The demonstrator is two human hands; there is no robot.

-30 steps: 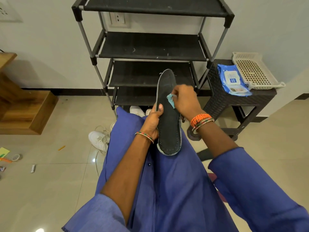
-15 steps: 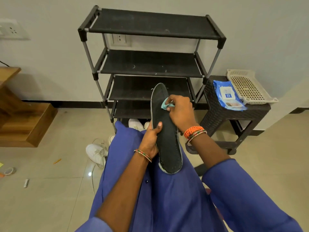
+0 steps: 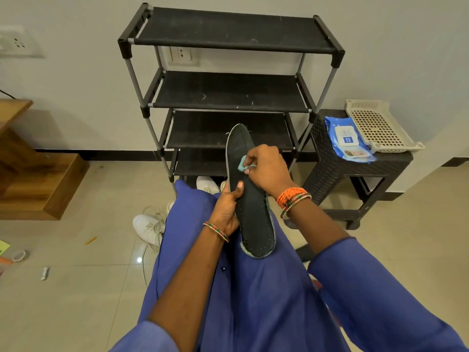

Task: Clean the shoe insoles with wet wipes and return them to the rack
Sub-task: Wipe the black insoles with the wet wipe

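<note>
So the right hand (image 3: 266,168) has slid the wet wipe (image 3: 243,165) a bit down the insole (image 3: 250,199) compared with a second ago, from up near the toe toward the middle, which tells me the scrubbing is mid-way, not finished. The insole stays propped heel-down on the lap, toe pointing at the rack (image 3: 228,97).

Going big to small: the rack stands straight ahead, all its visible shelves bare (so nothing has gone back yet). To its right a dark stool (image 3: 337,174) carries the wipes pack (image 3: 347,139) and a beige tray (image 3: 378,125). White sneakers (image 3: 149,228) sit on the floor near the left knee, right on the way to the bottom shelf.

Left hand (image 3: 227,212) grips the insole's edge, thumb on top; right hand pinches the wipe against it.
</note>
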